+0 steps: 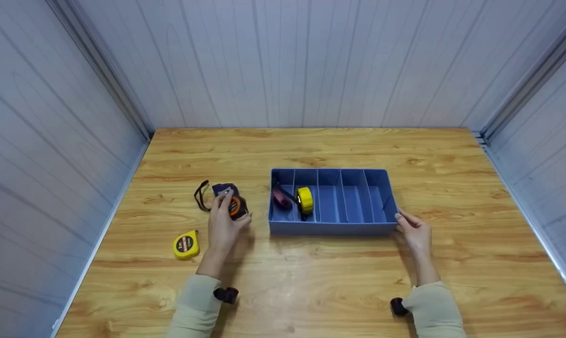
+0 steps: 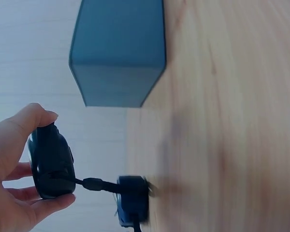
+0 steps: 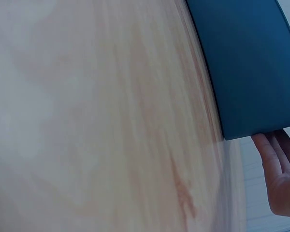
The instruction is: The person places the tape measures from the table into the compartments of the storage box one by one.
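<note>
My left hand (image 1: 223, 228) grips a black and orange tape measure (image 1: 237, 207) between thumb and fingers, raised off the table in the left wrist view (image 2: 51, 162). Just behind it lies a dark blue tape measure (image 1: 225, 188); a black strap (image 1: 199, 195) loops out on the left. The blue divided box (image 1: 332, 228) stands to the right, with a dark red tape measure (image 1: 281, 198) in its leftmost compartment and a yellow one (image 1: 305, 200) in the second. My right hand (image 1: 415, 234) touches the box's right end with its fingers, seen also in the right wrist view (image 3: 282, 169).
Another yellow tape measure (image 1: 186, 245) lies on the wooden table (image 1: 292, 281), left of my left wrist. Pale panel walls (image 1: 283, 65) rise behind the table and at both sides.
</note>
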A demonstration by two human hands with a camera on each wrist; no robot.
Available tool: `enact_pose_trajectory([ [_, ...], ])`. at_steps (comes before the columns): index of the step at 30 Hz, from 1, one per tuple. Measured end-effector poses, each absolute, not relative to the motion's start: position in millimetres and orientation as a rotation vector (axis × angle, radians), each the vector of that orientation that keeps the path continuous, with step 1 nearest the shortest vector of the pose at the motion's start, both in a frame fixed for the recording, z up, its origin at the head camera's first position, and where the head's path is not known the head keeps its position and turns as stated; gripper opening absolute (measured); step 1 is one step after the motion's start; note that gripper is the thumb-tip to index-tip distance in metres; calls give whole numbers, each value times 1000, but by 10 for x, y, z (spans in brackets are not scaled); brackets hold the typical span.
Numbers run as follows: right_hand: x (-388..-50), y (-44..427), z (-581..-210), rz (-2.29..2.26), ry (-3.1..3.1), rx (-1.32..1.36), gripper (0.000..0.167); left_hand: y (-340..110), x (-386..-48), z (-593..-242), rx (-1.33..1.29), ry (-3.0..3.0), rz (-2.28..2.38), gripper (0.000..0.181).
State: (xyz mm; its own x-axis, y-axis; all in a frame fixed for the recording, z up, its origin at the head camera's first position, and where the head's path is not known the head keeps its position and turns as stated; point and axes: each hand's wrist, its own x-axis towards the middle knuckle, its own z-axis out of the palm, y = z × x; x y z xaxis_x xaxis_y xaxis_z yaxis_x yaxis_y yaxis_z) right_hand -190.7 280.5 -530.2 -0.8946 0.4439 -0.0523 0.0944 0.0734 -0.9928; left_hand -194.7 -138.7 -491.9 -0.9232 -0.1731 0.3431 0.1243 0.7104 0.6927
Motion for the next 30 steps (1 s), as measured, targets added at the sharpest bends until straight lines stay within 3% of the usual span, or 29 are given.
enact_pose_trajectory([
  [9,-1881,2821,-5312,1879,-2120,-563,34,-1238,-1948,-4903,8,-2470,-1106,70],
  [15,-1895,2873,-5395,1982,-2046,-512,25,-1141,-1971,-4913,-27,-2432,-1110,69],
  [22,-2076,3033,-5795,1941,-1980,-486,14,-1055,-1988,-4925,-48,-2399,-1164,68],
  [25,-2038,2977,-5693,1905,-2005,-505,15,-1017,-1990,-4920,-49,-2395,-1178,67],
  [30,-1898,2814,-5348,1866,-2077,-508,32,-959,-2001,-4914,-52,-2407,-1166,67],
])
